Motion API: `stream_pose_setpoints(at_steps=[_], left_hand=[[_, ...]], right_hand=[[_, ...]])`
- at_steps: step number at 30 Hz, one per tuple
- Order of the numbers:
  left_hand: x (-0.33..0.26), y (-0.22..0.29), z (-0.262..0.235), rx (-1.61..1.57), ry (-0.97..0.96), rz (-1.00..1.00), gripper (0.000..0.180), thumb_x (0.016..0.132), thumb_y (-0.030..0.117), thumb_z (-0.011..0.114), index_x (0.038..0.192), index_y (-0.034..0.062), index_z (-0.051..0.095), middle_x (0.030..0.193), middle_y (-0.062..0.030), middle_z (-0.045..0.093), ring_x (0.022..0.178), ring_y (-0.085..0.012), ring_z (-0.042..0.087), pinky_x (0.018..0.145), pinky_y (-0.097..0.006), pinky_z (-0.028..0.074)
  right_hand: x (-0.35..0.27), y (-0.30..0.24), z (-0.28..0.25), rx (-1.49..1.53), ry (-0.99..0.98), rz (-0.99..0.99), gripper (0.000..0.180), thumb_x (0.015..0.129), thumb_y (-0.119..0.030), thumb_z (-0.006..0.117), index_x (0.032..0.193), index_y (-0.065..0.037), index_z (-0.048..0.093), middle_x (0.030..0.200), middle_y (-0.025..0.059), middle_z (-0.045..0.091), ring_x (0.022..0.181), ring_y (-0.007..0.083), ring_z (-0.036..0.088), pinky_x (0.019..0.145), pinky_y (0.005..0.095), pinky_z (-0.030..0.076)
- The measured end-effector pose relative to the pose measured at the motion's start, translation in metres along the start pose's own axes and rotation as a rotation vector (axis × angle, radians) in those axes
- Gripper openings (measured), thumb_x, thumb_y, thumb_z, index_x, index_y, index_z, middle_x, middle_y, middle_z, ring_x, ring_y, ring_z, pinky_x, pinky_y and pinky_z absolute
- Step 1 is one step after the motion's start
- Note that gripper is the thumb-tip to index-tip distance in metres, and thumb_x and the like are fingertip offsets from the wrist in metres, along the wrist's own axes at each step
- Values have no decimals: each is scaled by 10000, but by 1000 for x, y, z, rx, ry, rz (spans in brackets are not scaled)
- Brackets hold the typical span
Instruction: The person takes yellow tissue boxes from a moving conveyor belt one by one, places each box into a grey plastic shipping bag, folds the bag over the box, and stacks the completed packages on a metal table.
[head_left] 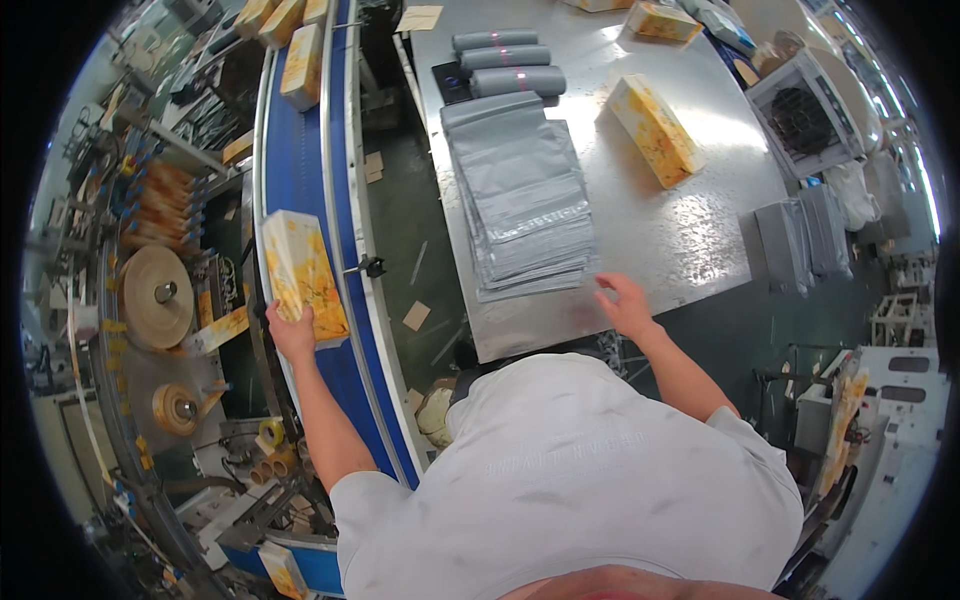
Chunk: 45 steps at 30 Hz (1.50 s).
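Observation:
My left hand (292,332) grips the near end of a white-and-yellow box-shaped pack (298,262), which looks like a tissue pack, over the blue conveyor belt (348,400). Thumb and fingers sit on either side of its lower edge. By the near right corner of a stack of grey plastic mailing bags (525,200), my right hand (625,303) is open, fingers curved and apart, holding nothing. The bags lie in an uneven pile on the metal table (700,235). Another pack of the same print (655,132) lies tilted on the table, to the right of the bags.
Several rolled grey bags (515,80) lie beyond the stack, beside a dark flat object (450,83). More packs (302,68) stand farther up the belt. Machinery with large reels (157,298) lines the left. A boxy fan (806,112) and grey bag bundles (800,240) are at right.

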<state>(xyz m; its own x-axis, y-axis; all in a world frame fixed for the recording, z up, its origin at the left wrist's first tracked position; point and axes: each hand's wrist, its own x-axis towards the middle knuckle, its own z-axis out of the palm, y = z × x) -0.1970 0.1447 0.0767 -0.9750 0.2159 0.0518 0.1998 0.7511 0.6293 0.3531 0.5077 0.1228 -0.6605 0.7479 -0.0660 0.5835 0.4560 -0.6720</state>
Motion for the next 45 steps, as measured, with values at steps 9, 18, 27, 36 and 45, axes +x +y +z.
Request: stream_pose_setpoints(at_steps=[9, 18, 27, 36, 45], left_hand=[[-211, 236, 105, -606, -1060, 26, 862, 859, 147, 835, 1546, 41, 326, 1365, -240, 602, 1190, -308, 660, 1003, -428, 554], [-170, 311, 219, -727, -665, 127, 974, 886, 127, 836, 1637, 39, 222, 1610, -260, 401, 1429, -337, 486, 1161, -456, 445], [-165, 320, 207, -568, -603, 468, 530, 826, -3, 785, 1333, 56, 641, 1105, -21, 585, 1047, -207, 620, 985, -371, 526], [-174, 370, 223, 70, -364, 410, 468, 902, 262, 793, 1260, -21, 688, 1699, -307, 193, 1508, -556, 259, 1251, -550, 267], [-222, 291, 209, -397, -499, 762, 468, 994, 228, 686, 1383, -18, 598, 1610, -314, 412, 1487, -481, 397, 1201, -524, 351]], right_hand=[[88, -52, 34, 723, 119, 15, 667, 923, -124, 770, 1518, -42, 478, 1412, 154, 637, 1285, 294, 623, 1093, 408, 491], [82, -5, 13, 429, -122, -9, 566, 928, -109, 719, 1464, -79, 539, 1378, 168, 633, 1258, 362, 621, 1083, 434, 493], [214, 26, -25, -395, -153, -608, 520, 925, -211, 661, 1434, -125, 596, 1590, 46, 481, 1491, 354, 376, 1225, 520, 318], [188, -4, -58, -113, -145, -767, 583, 859, -128, 656, 1432, -60, 572, 1470, 132, 560, 1368, 376, 489, 1168, 479, 396], [206, 28, -14, 162, 112, -287, 182, 933, -177, 639, 1026, -49, 730, 1027, 168, 711, 1022, 391, 659, 896, 469, 557]])
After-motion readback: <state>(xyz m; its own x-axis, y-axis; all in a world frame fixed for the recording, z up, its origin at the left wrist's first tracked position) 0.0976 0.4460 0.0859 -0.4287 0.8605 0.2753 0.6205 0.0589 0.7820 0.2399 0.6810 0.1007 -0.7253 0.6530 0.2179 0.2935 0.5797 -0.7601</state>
